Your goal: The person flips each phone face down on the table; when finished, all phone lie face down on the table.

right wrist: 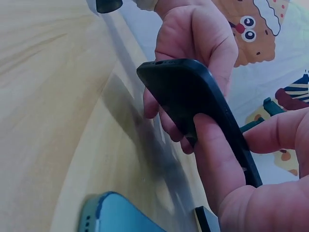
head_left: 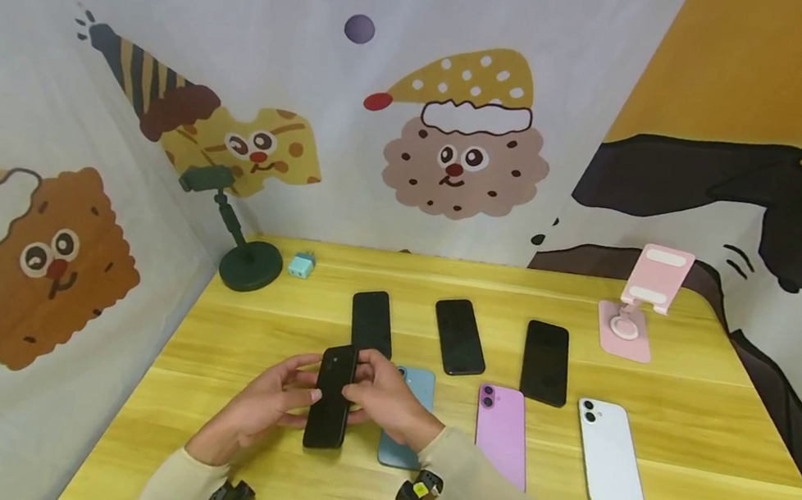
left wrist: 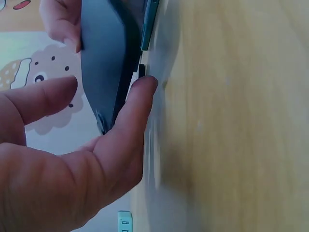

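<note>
A black smartphone (head_left: 329, 411) is held tilted above the table, its camera end away from me. My left hand (head_left: 263, 406) grips its left edge, thumb on the near face and fingers behind. From the other side my right hand (head_left: 394, 404) pinches the right edge between thumb and fingers, as the right wrist view also shows. Partly under the right forearm lies a blue phone (head_left: 397, 446), back up. A dark phone (head_left: 372, 321) lies just beyond the hands. In the left wrist view, the held phone (left wrist: 104, 58) hides part of the right hand.
Right of the hands lie a purple phone (head_left: 503, 427), a white phone (head_left: 613, 460) and two black phones (head_left: 460, 337). A green stand (head_left: 250, 266) and a mint charger plug (head_left: 301, 264) sit at the back left, a pink phone stand (head_left: 625, 329) at the back right.
</note>
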The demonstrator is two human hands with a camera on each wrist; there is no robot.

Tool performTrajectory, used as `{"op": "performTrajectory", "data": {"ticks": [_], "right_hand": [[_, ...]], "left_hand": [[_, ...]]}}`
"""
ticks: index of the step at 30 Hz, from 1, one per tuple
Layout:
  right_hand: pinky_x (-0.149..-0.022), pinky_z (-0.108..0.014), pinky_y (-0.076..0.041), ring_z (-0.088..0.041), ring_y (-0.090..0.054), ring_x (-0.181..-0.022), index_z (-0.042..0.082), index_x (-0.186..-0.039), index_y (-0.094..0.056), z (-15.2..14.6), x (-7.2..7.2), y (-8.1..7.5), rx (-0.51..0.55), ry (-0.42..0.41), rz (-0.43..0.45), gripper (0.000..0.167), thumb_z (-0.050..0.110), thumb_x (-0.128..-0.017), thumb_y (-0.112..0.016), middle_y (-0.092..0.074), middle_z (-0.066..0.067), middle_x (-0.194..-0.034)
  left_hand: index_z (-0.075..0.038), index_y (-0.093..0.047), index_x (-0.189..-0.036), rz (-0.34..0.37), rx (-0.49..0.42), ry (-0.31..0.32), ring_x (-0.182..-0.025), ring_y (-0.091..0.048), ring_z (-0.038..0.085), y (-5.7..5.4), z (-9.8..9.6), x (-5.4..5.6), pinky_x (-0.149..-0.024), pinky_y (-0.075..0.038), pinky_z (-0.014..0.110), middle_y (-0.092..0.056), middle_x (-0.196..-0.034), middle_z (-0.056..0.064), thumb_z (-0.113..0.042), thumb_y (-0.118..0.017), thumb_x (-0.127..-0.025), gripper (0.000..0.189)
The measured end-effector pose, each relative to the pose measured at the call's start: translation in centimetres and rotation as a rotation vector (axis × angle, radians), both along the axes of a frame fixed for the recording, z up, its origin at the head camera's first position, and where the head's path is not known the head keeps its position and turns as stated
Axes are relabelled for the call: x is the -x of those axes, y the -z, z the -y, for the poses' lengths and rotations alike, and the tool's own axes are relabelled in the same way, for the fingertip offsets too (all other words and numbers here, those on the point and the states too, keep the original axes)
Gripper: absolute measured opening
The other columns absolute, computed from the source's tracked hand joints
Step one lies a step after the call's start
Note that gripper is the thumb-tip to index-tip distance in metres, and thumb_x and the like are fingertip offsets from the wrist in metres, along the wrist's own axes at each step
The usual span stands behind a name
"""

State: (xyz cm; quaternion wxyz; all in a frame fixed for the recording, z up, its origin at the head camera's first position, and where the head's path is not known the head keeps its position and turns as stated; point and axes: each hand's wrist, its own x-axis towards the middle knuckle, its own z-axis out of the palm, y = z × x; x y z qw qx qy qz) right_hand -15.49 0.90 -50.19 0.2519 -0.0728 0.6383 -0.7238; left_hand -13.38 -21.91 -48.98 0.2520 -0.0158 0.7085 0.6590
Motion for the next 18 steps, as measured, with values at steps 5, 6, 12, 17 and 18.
{"op": "performTrajectory", "data": {"ticks": [5, 6, 12, 17, 18], "right_hand": [[-0.073, -0.04, -0.067, -0.024, -0.074, -0.094, -0.001, -0.146, -0.045, -0.1, 0.1, 0.0, -0.031, -0.013, -0.005, 0.049, 0.001, -0.1, -0.062, -0.065, -0.019, -0.117], [-0.073, -0.039, -0.067, -0.024, -0.074, -0.092, -0.001, -0.149, -0.044, -0.1, 0.1, 0.0, -0.043, -0.023, -0.007, 0.052, 0.002, -0.101, -0.063, -0.064, -0.019, -0.114], [-0.067, -0.033, -0.066, -0.021, -0.072, -0.072, -0.002, -0.162, -0.032, -0.5, 0.5, 0.1, -0.138, -0.093, -0.029, 0.067, 0.005, -0.103, -0.064, -0.064, -0.015, -0.097], [-0.064, -0.035, -0.066, -0.018, -0.07, -0.065, -0.003, -0.165, -0.026, -0.4, 1.0, 0.5, -0.217, -0.119, -0.085, 0.075, 0.004, -0.101, -0.066, -0.071, -0.013, -0.089], [-0.064, -0.035, -0.066, -0.018, -0.071, -0.065, -0.004, -0.165, -0.026, -0.3, 1.1, 0.5, -0.232, -0.118, -0.095, 0.076, 0.004, -0.101, -0.067, -0.072, -0.012, -0.089]], "left_hand": [[-0.015, -0.037, -0.163, -0.036, 0.03, -0.059, -0.11, -0.069, 0.027, 0.1, 0.0, 0.0, -0.085, -0.063, 0.043, -0.045, -0.147, 0.026, -0.008, -0.07, -0.1, 0.072], [-0.015, -0.037, -0.163, -0.045, 0.037, -0.069, -0.109, -0.069, 0.027, 0.1, 0.0, -0.1, -0.083, -0.063, 0.042, -0.046, -0.146, 0.026, -0.007, -0.071, -0.1, 0.072], [-0.013, -0.038, -0.162, -0.074, 0.071, -0.094, -0.102, -0.069, 0.026, -0.1, 0.3, -0.1, -0.076, -0.061, 0.04, -0.049, -0.139, 0.026, -0.003, -0.071, -0.098, 0.072], [-0.014, -0.042, -0.159, -0.08, 0.134, -0.129, -0.094, -0.067, 0.026, 0.0, 0.4, 0.1, -0.073, -0.062, 0.041, -0.051, -0.133, 0.024, 0.001, -0.069, -0.097, 0.069], [-0.014, -0.043, -0.158, -0.081, 0.15, -0.133, -0.093, -0.067, 0.026, 0.1, 0.4, 0.1, -0.072, -0.063, 0.041, -0.052, -0.132, 0.024, 0.002, -0.069, -0.097, 0.068]]}}
